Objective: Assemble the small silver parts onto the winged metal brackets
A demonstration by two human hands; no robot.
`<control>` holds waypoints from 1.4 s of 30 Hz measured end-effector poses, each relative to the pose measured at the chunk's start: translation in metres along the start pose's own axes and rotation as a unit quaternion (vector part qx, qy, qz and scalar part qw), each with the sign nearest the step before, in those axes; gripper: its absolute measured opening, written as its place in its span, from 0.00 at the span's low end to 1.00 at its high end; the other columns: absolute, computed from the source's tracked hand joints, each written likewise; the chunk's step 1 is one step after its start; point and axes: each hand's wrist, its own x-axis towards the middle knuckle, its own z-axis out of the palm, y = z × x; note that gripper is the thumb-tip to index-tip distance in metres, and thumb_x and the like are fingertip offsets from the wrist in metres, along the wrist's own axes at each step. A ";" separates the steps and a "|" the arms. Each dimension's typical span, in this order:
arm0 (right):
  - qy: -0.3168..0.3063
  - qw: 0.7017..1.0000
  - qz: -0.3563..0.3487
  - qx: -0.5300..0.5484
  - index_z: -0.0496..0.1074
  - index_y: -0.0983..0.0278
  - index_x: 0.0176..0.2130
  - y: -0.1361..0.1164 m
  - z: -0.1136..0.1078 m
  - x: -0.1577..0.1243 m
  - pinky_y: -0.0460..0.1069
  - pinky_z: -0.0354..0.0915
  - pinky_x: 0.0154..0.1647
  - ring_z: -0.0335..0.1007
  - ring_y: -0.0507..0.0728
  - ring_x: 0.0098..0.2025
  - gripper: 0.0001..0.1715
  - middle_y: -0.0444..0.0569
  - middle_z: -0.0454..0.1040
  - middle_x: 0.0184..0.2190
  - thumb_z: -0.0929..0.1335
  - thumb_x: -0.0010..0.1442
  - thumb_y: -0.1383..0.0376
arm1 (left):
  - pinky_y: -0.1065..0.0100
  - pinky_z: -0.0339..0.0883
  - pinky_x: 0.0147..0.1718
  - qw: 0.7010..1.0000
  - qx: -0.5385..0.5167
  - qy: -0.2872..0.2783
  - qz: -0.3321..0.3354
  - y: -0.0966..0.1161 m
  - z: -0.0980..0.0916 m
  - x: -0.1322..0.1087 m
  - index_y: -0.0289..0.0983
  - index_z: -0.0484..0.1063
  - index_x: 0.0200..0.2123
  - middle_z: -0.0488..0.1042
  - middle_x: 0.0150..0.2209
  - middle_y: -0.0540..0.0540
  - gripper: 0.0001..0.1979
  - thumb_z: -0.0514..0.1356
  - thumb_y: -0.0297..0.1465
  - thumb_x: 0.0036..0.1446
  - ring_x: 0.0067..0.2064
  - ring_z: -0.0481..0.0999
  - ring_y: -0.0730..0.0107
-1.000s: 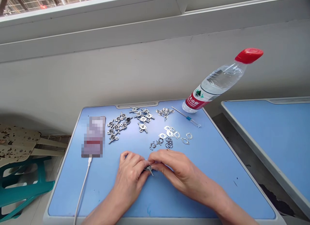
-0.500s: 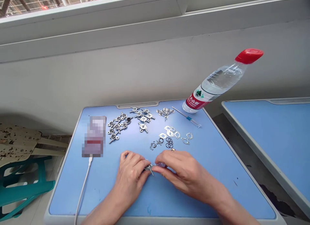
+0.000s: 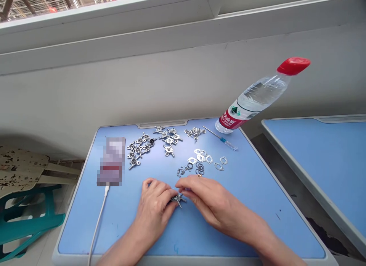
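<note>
My left hand [image 3: 156, 205] pinches a small metal fitting [image 3: 177, 198] with a thin rod sticking out, low over the blue table. Right beside it, my right hand [image 3: 211, 199] is closed, thumb and fingers together near the fitting's right side; what they hold is mostly hidden. Beyond my hands lie flat oval plates [image 3: 209, 159], dark rings [image 3: 199, 168] and tiny parts [image 3: 180, 171]. Farther back are a pile of lever-like metal pieces [image 3: 195, 133] and several metal fittings [image 3: 138, 150].
A blurred phone [image 3: 112, 161] with a white cable [image 3: 98, 220] lies at the left. A screwdriver [image 3: 221, 138] and a red-capped water bottle [image 3: 251, 100] are at the back right. Another blue table [image 3: 323, 151] stands to the right, a green stool [image 3: 28, 224] to the left.
My right hand has shifted slightly left and up, its fingers now over the fitting's right side. The clear purplish handle seen between its fingers before no longer shows. My left hand stays put.
</note>
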 end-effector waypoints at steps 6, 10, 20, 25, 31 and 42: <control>-0.005 1.000 0.004 -0.005 0.69 0.66 0.46 0.001 -0.003 0.001 0.49 0.68 0.34 0.71 0.55 0.36 0.14 0.52 0.75 0.36 0.56 0.71 0.68 | 0.59 0.57 0.44 1.000 -0.006 0.008 0.010 0.000 0.001 -0.001 0.39 0.71 0.40 0.75 0.35 0.50 0.05 0.55 0.27 0.66 0.37 0.70 0.66; -0.007 0.999 -0.024 0.034 0.69 0.64 0.49 0.000 -0.007 0.000 0.48 0.68 0.36 0.70 0.54 0.37 0.15 0.50 0.75 0.36 0.57 0.70 0.71 | 0.59 0.56 0.43 1.000 -0.005 0.022 0.017 0.000 0.002 -0.001 0.39 0.71 0.41 0.75 0.35 0.50 0.05 0.55 0.28 0.66 0.37 0.70 0.67; 0.001 0.998 -0.033 -0.052 0.65 0.68 0.56 0.001 -0.004 -0.002 0.49 0.70 0.40 0.73 0.56 0.44 0.18 0.55 0.76 0.44 0.56 0.70 0.71 | 0.59 0.56 0.44 1.000 -0.009 0.014 0.014 -0.001 0.002 -0.001 0.39 0.71 0.40 0.75 0.35 0.50 0.05 0.56 0.28 0.66 0.37 0.71 0.66; 0.049 0.994 -0.073 -0.058 0.71 0.66 0.41 0.002 0.001 0.000 0.47 0.64 0.26 0.68 0.53 0.26 0.15 0.47 0.73 0.26 0.57 0.71 0.68 | 0.59 0.56 0.43 1.000 -0.001 0.014 0.010 -0.001 0.003 -0.001 0.39 0.71 0.38 0.75 0.34 0.50 0.05 0.55 0.28 0.66 0.37 0.71 0.66; -0.016 0.999 -0.040 0.006 0.68 0.66 0.51 0.000 -0.006 0.000 0.48 0.68 0.36 0.72 0.54 0.39 0.17 0.52 0.76 0.40 0.56 0.70 0.71 | 0.59 0.56 0.43 0.999 -0.007 0.026 0.021 -0.001 0.003 -0.001 0.39 0.71 0.40 0.75 0.34 0.50 0.04 0.56 0.27 0.66 0.37 0.71 0.66; -0.014 0.999 -0.041 0.011 0.70 0.65 0.48 0.001 -0.006 0.000 0.48 0.67 0.36 0.72 0.54 0.37 0.15 0.50 0.76 0.36 0.57 0.70 0.70 | 0.59 0.56 0.43 0.999 0.002 0.026 0.021 -0.002 0.003 -0.001 0.39 0.71 0.39 0.75 0.34 0.50 0.04 0.56 0.27 0.65 0.36 0.70 0.66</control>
